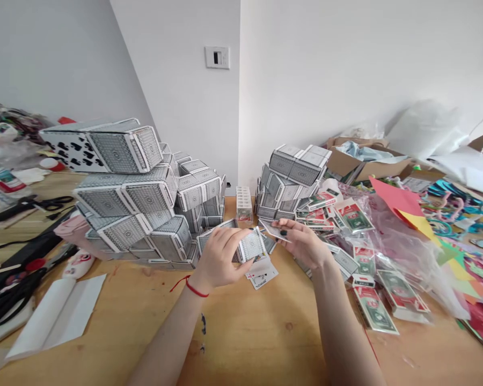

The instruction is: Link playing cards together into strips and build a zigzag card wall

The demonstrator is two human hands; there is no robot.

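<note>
My left hand (221, 257), with a red string at the wrist, is closed around a deck of grey-backed playing cards (253, 245) above the wooden table (241, 338). My right hand (301, 242) pinches a single card (274, 230) just right of the deck. A few loose cards (262, 274) lie face up on the table under my hands. Behind them to the left rises a big stack of boxes built from grey-backed cards (137, 198). A smaller stack of such boxes (290, 177) stands behind my right hand.
Empty red-and-green card packs (372, 308) and clear wrappers (402, 236) litter the right side, with coloured paper scraps (467, 268) and open cardboard boxes (358, 161) beyond. Scissors (8, 300), folded white paper (60, 316) and clutter lie at the left. A white wall corner closes the back.
</note>
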